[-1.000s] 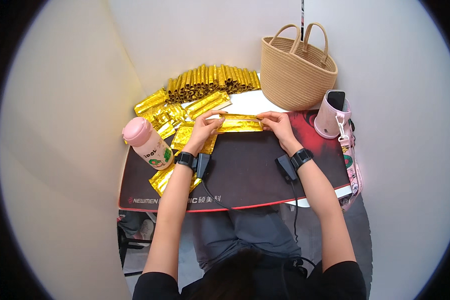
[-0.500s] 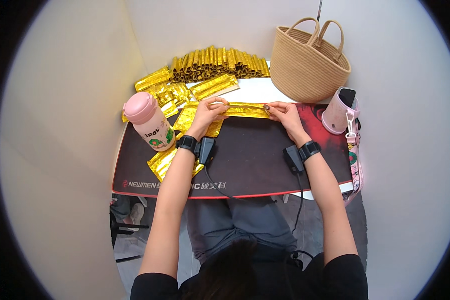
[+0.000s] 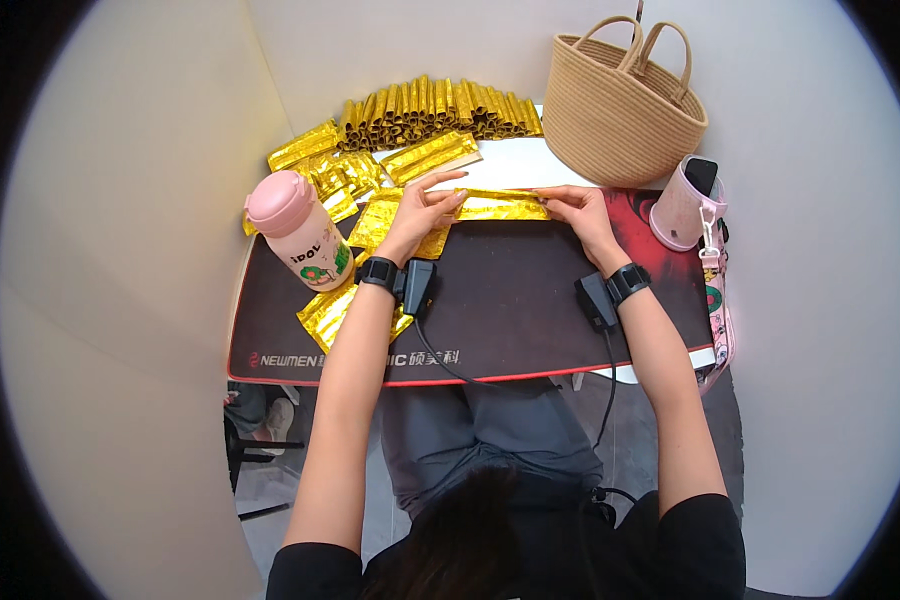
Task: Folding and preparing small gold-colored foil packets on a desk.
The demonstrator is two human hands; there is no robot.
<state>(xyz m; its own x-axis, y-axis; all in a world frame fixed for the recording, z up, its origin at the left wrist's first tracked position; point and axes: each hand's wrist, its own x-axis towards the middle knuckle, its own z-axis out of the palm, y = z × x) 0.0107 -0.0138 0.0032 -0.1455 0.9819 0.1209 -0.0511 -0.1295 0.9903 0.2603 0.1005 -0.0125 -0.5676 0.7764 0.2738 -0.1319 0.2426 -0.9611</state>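
Creased, oblong gold foil [image 3: 503,206]

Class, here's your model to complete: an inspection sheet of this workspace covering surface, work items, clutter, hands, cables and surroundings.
Surface: dark mat with red edging, over a white tabletop.
Work items: gold foil strip held up front; flat foil pieces at left; rolled foil pile at back.
Clutter: pink-lidded bottle left; woven basket back right; pink holder with phone, right.
Hands: left hand and right hand grip opposite ends of the strip.
Cables: black cables trail from both wrist devices.
Surroundings: pale walls; a shoe lower left.
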